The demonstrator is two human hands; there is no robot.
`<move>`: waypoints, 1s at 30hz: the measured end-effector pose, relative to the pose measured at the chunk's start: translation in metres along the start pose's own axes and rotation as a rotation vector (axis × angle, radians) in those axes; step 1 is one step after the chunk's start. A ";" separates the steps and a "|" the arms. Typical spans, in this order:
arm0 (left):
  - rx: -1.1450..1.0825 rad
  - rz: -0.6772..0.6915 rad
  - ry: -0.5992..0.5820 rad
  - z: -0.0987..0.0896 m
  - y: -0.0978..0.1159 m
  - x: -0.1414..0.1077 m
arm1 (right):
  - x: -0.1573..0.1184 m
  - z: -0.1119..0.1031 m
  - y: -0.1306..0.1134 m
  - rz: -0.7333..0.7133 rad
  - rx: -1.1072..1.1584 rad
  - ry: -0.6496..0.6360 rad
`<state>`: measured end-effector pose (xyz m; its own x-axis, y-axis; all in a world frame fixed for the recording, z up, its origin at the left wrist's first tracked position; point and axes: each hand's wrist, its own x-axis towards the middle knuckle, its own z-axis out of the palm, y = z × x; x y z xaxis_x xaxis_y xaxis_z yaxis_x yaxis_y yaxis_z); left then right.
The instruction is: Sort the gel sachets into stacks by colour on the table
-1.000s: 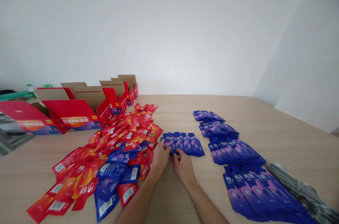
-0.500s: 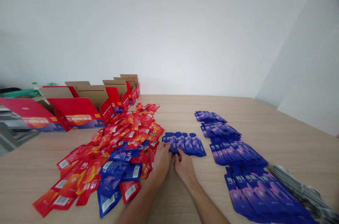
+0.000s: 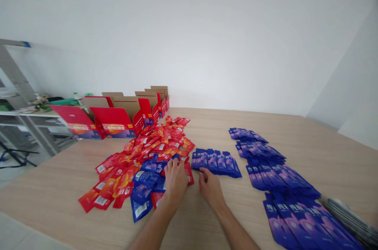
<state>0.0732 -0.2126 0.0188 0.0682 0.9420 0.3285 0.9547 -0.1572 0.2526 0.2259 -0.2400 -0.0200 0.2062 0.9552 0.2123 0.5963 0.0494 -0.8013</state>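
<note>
A short row of overlapping blue sachets [image 3: 217, 162] lies in the middle of the table. My right hand [image 3: 210, 187] rests at its lower left edge, fingers curled; whether it grips anything is hidden. Over the right side of the mixed pile, my left hand [image 3: 176, 178] reaches down onto the sachets, its fingers bent and their tips partly hidden. Red sachets [image 3: 113, 181] make up most of that pile, with several blue sachets [image 3: 144, 187] at its near side, left of my left hand.
Open red boxes [image 3: 113, 122] stand in a row at the back left. Overlapping stacks of blue sachets [image 3: 277, 175] run down the right side, beside a striped bundle [image 3: 350, 218]. Beyond the table's left edge is a grey shelf [image 3: 38, 124].
My left hand has left the blue row and moved left onto the pile. My right hand remains by the row's edge. The view has turned left, showing more of the shelf.
</note>
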 end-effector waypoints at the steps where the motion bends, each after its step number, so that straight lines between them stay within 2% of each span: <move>1: 0.029 -0.027 0.008 -0.004 -0.009 0.000 | -0.002 0.002 -0.002 -0.014 0.001 -0.006; 6: 0.116 -0.128 -0.001 -0.010 -0.047 0.008 | -0.007 0.009 -0.006 -0.081 0.021 -0.042; 10: 0.138 -0.123 0.001 -0.008 -0.059 0.014 | -0.007 0.010 -0.002 -0.097 0.074 -0.037; 13: 0.117 -0.084 0.055 -0.010 -0.054 0.014 | -0.005 0.010 0.001 -0.093 0.090 -0.025; 19: -0.079 -0.022 0.168 -0.024 -0.021 0.013 | -0.004 0.010 0.000 -0.086 0.112 0.001; 22: -0.317 -0.012 0.175 -0.033 -0.006 0.017 | -0.003 0.009 -0.002 -0.076 0.165 0.028; 24: -0.568 -0.033 0.154 -0.035 0.003 0.021 | -0.003 0.006 -0.006 -0.066 0.259 0.027; 26: -0.875 -0.106 0.103 -0.033 0.011 0.026 | -0.004 0.001 -0.013 -0.047 0.415 -0.029; 30: -1.526 -0.296 -0.104 -0.016 0.023 0.035 | -0.009 -0.011 -0.028 0.036 0.799 -0.236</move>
<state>0.0928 -0.1881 0.0505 0.0182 0.9983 0.0555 -0.2465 -0.0493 0.9679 0.2158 -0.2535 0.0067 -0.0064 0.9918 0.1276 -0.1559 0.1251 -0.9798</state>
